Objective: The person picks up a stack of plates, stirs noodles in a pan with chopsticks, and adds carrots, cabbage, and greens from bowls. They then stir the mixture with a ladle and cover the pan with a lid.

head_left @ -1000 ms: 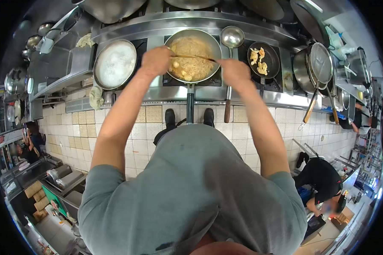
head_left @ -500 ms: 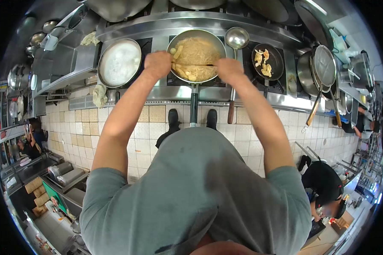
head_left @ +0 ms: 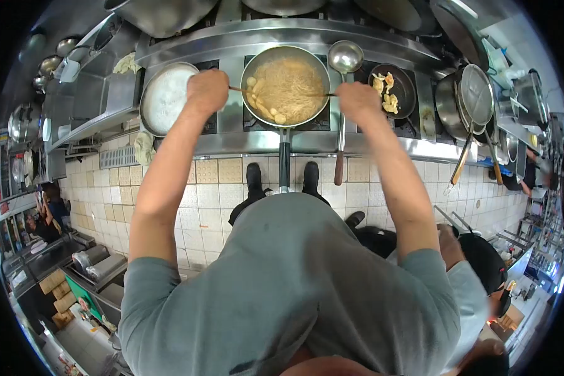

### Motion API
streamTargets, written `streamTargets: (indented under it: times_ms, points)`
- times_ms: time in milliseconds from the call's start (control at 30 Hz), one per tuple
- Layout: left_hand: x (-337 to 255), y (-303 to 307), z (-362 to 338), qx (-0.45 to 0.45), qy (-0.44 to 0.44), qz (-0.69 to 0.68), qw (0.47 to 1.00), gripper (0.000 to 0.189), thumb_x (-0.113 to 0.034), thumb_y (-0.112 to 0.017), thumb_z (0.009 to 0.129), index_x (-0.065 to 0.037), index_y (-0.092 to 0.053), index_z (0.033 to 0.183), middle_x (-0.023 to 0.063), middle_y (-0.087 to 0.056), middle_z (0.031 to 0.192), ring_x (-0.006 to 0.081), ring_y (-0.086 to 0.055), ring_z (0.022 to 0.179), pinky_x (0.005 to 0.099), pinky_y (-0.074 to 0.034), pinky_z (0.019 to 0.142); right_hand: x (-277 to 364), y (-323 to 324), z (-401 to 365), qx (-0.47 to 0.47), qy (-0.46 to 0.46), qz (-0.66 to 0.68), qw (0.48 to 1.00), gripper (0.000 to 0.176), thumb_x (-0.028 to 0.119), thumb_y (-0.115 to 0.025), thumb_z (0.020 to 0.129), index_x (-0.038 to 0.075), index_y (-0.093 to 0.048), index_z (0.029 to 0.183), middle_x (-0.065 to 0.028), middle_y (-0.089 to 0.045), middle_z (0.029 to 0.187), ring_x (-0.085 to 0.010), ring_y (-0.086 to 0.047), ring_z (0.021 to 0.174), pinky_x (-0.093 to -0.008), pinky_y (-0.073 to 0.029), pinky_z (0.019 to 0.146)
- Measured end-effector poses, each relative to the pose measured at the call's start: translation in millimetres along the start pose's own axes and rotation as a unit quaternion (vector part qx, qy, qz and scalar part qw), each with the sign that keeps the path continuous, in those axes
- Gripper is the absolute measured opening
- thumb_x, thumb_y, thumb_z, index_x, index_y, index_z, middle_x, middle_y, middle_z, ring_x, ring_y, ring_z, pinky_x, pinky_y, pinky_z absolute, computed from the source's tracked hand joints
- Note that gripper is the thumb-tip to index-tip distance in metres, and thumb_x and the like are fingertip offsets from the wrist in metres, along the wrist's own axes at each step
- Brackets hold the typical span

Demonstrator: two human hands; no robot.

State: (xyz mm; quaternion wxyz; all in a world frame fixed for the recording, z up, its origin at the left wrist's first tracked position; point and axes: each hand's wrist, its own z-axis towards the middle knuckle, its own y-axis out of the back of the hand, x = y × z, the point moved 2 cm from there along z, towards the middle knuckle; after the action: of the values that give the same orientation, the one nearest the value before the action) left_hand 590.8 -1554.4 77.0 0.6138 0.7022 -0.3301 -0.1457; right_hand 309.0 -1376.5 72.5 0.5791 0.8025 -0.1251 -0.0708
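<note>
A frying pan point(head_left: 245, 103) with a long black handle sits on the middle burner. In it are thin noodles point(head_left: 294, 84) in yellowish liquid, with pale rounded pieces point(head_left: 279, 118) along the left and near side. My left hand point(head_left: 208, 91), at the pan's left and above the white-filled pan, is closed around a thin brown chopstick point(head_left: 238, 89) that reaches over the rim. On the other side my right hand point(head_left: 359, 101) is closed on a second chopstick point(head_left: 323, 94), its tip among the noodles. Fingers are partly hidden by the backs of both hands.
A pan of white foamy liquid point(head_left: 164, 103) stands on the left. A ladle point(head_left: 345, 57) with a wooden-ended handle lies between the noodles and a small dark pan point(head_left: 407, 94) holding yellowish pieces. Strainers point(head_left: 476, 94) rest at the right. A co-worker's sleeve point(head_left: 467, 301) is close behind my right arm.
My hands have moved apart, the left one leftward and the right one rightward, drawing the chopsticks outward from the pan's middle. A co-worker has come close on the right.
</note>
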Motion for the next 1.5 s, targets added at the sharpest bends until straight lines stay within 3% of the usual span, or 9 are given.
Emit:
streamTargets:
  times_ms: [233,367,600,700,833,900,1033,1233,1500]
  points:
    - [-34,-25,32,-0.093,-0.062,-0.075,0.991,0.031,-0.012,-0.053,0.09,-0.022,-0.077,0.106,0.0127,-0.069,0.109,0.0321,-0.069,0.099,0.0437,-0.057,0.084,51,-36,39,-0.039,0.028,0.01,0.999,0.022,0.01,-0.057,0.089,0.004,-0.076,0.097,-0.0167,-0.074,0.103,-0.0317,-0.072,0.101,-0.045,-0.058,0.084]
    - [-5,-15,29,-0.037,0.043,0.019,0.998,0.03,-0.013,-0.055,0.088,-0.016,-0.077,0.107,0.0145,-0.07,0.111,0.031,-0.069,0.1,0.0439,-0.057,0.084,13,-17,2,0.001,-0.023,0.037,0.999,0.024,0.011,-0.055,0.089,0.006,-0.076,0.101,-0.0165,-0.074,0.102,-0.0314,-0.072,0.102,-0.0439,-0.058,0.083]
    - [-53,-18,20,-0.078,-0.11,-0.132,0.982,0.029,-0.013,-0.058,0.084,-0.02,-0.078,0.103,0.0109,-0.071,0.108,0.0305,-0.069,0.1,0.0446,-0.056,0.085,36,-41,1,-0.008,0.088,-0.04,0.995,0.022,0.012,-0.057,0.088,0.011,-0.077,0.098,-0.0158,-0.074,0.101,-0.034,-0.072,0.098,-0.0449,-0.058,0.083]
    - [-14,-22,20,-0.016,0.055,0.005,0.998,0.027,-0.016,-0.06,0.084,-0.02,-0.078,0.105,0.0108,-0.071,0.109,0.0305,-0.068,0.102,0.0435,-0.056,0.085,-5,-27,-19,0.021,0.02,0.006,1.0,0.021,0.014,-0.057,0.087,0.011,-0.077,0.096,-0.0157,-0.074,0.101,-0.034,-0.072,0.098,-0.0446,-0.058,0.083]
    - [-18,21,5,0.025,0.009,-0.035,0.999,0.028,-0.016,-0.06,0.084,-0.02,-0.077,0.106,0.0109,-0.071,0.107,0.0304,-0.068,0.104,0.0433,-0.056,0.086,-18,-3,-31,-0.063,0.078,0.046,0.994,0.029,0.012,-0.053,0.088,0.018,-0.075,0.105,-0.0129,-0.073,0.106,-0.0333,-0.07,0.1,-0.0467,-0.057,0.084]
    - [-59,9,7,-0.059,-0.102,-0.144,0.983,0.028,-0.017,-0.06,0.085,-0.02,-0.077,0.107,0.0107,-0.071,0.108,0.031,-0.068,0.105,0.0433,-0.055,0.087,14,-33,-9,-0.055,0.093,0.032,0.994,0.026,0.011,-0.054,0.089,0.015,-0.075,0.103,-0.014,-0.073,0.105,-0.0334,-0.071,0.099,-0.046,-0.057,0.082]
    - [-68,-32,18,-0.01,-0.086,-0.023,0.996,0.028,-0.016,-0.059,0.085,-0.02,-0.077,0.106,0.0101,-0.071,0.108,0.0311,-0.067,0.105,0.0433,-0.055,0.087,8,-32,-3,0.021,0.019,-0.006,1.0,0.026,0.011,-0.053,0.09,0.009,-0.076,0.102,-0.0167,-0.074,0.104,-0.034,-0.072,0.097,-0.0453,-0.059,0.08]
    - [5,18,-14,-0.154,-0.017,-0.046,0.987,0.022,-0.013,-0.059,0.084,-0.014,-0.078,0.095,0.0105,-0.071,0.103,0.0298,-0.069,0.1,0.0433,-0.057,0.084,-17,3,-47,-0.047,0.031,0.03,0.998,0.029,0.01,-0.053,0.087,0.014,-0.075,0.106,-0.0155,-0.073,0.104,-0.0331,-0.071,0.1,-0.0452,-0.058,0.083]
    - [-31,-17,-4,0.088,-0.045,-0.023,0.995,0.022,-0.013,-0.059,0.085,-0.013,-0.077,0.098,0.0129,-0.073,0.108,0.0297,-0.07,0.104,0.0433,-0.058,0.084,41,-61,-29,0.047,0.058,0.05,0.996,0.028,0.01,-0.054,0.086,0.014,-0.075,0.104,-0.016,-0.073,0.103,-0.0338,-0.07,0.099,-0.0461,-0.057,0.085]
